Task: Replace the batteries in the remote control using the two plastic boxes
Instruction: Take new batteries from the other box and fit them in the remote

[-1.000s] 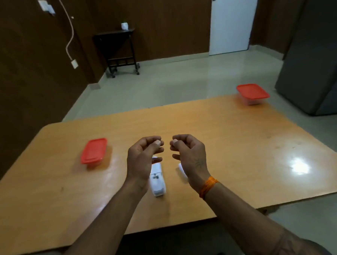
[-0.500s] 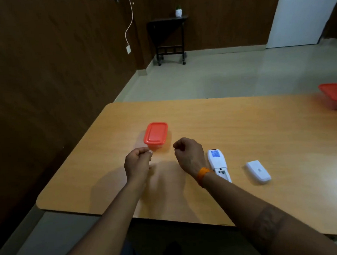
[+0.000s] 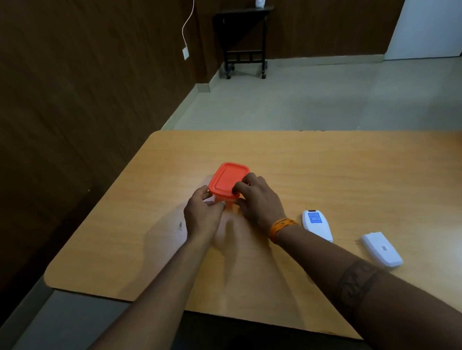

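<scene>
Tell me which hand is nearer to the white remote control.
Right. The right hand grips the red-lidded box, just left of the remote control; the left hand holds the box's far side.

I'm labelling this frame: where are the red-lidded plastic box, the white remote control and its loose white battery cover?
Red-lidded plastic box (image 3: 226,181), head view, lid centre.
White remote control (image 3: 316,224), head view, blue label.
Loose white battery cover (image 3: 381,250), head view, middle.

One red-lidded plastic box (image 3: 229,181) sits on the tabletop (image 3: 331,169). Two hands touch it: a left hand (image 3: 202,216) and a right hand (image 3: 258,200). Right of the box lie one white remote control (image 3: 317,225) and one white battery cover (image 3: 381,250).
</scene>
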A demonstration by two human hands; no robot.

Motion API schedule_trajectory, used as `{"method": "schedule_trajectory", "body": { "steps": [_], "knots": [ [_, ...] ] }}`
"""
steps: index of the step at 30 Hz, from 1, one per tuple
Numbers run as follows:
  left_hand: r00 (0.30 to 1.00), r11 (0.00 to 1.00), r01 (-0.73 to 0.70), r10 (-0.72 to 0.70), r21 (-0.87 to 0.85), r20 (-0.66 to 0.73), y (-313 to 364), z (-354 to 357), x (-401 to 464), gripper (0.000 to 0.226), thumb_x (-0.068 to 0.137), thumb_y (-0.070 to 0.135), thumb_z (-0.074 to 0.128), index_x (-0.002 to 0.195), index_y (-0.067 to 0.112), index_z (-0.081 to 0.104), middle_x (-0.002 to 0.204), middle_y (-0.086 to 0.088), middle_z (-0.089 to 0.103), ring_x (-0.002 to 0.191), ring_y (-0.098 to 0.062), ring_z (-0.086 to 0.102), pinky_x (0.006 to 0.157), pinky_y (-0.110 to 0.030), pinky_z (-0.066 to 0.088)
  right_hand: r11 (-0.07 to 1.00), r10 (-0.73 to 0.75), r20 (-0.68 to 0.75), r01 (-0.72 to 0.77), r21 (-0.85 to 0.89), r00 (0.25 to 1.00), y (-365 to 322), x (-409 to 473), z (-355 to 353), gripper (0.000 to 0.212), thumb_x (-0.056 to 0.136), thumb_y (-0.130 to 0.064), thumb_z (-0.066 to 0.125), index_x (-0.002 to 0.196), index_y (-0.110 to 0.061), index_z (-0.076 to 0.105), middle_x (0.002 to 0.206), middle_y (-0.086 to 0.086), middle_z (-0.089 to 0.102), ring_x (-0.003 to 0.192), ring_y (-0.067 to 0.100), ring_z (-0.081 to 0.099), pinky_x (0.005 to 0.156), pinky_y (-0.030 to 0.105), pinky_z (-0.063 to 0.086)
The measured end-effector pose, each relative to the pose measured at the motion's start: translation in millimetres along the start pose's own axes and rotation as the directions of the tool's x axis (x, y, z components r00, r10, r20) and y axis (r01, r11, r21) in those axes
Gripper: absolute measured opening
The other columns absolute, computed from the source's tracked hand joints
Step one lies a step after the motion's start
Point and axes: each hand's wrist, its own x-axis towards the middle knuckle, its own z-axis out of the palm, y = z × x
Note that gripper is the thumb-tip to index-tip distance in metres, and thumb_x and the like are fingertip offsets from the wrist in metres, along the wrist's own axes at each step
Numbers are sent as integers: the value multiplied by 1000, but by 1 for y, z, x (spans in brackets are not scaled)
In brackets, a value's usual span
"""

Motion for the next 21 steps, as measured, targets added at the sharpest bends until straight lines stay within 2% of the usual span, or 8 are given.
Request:
{"method": "schedule_trajectory", "body": {
  "steps": [2,4,6,8,12,15,18,21],
  "knots": [
    [999,998,-49,49,49,15,1,4,-3,73,81,18,84,148,19,54,137,-3,67,120,-20,64,99,-33,52,998,9,-45,-6,57,999,0,-10,-4,20,95,-24,69,113,-17,64,118,9,59,104,30,55,68,45,57],
    [993,988,-106,99,114,62,5,8,-8,87,79,21,85,155,17,44,146,-5,60,134,-24,57,102,-31,46,986,67,-94,-52,156,993,-3,-21,-11,19,96,-24,68,114,-16,65,119,8,62,107,29,56,78,40,55],
    [983,973,-164,149,161,105,11,12,-19,100,79,29,86,162,15,31,155,-9,52,142,-29,50,107,-34,44,957,148,-132,-108,269,980,-8,-31,-23,18,98,-24,66,115,-16,66,117,6,65,107,26,57,85,34,49],
    [977,960,-201,183,193,108,16,15,-34,106,81,40,86,163,15,23,160,-11,46,144,-33,47,109,-39,45,921,205,-153,-138,365,967,-13,-41,-37,16,99,-25,66,112,-16,67,111,4,67,102,22,59,83,31,48],
    [977,960,-208,196,189,82,16,17,-64,92,85,35,83,158,13,31,152,-12,53,137,-36,53,95,-30,46,862,212,-130,-122,491,969,-28,-70,-64,8,99,-23,65,104,-17,67,101,1,70,95,19,64,78,33,54],
    [974,958,-224,218,177,56,10,17,-77,85,84,34,84,152,14,38,143,-12,59,128,-34,59,92,-32,52,867,201,-125,-117,484,972,-33,-91,-73,8,100,-28,64,105,-22,65,100,-5,71,94,14,65,77,34,57],
    [970,960,-242,239,140,43,5,16,-91,88,80,38,87,152,16,41,139,-9,62,124,-31,62,89,-30,54,881,198,-148,-110,460,969,-33,-108,-75,19,102,-36,60,112,-22,68,105,-8,73,95,10,65,80,27,54],
    [967,960,-255,255,114,20,-3,19,-104,81,80,36,87,146,16,46,128,-1,65,112,-24,65,79,-16,49,893,170,-149,-89,440,974,-32,-124,-73,24,104,-33,60,119,-19,71,110,-4,75,97,12,68,82,26,54]
  ]
}}
